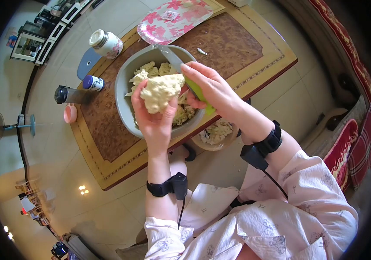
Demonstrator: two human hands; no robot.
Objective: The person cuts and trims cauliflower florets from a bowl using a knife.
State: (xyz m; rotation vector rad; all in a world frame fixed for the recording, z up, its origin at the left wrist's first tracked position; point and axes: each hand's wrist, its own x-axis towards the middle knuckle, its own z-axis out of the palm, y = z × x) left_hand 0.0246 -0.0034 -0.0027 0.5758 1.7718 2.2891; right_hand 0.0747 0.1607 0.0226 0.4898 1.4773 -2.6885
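Observation:
A pale piece of cauliflower [161, 93] rests in my left hand [153, 119], its fingers wrapped around the left and lower sides. My right hand [209, 86] grips a knife [197, 89] by its green handle, with the grey blade pointing up and to the left, behind the cauliflower's upper right. Both hands are above a large grey basin [122, 93] on the table. Cut cauliflower florets [148, 69] lie inside it, partly covered by my hands.
On the wooden table [246, 39] are a floral tray [150, 30], a white jar [114, 47], a blue-lidded jar [93, 83], a dark-lidded bottle [70, 94] and a pink cup [70, 113]. Below the near edge, a bowl [213, 146] holds cauliflower scraps. A sofa [341, 56] stands right.

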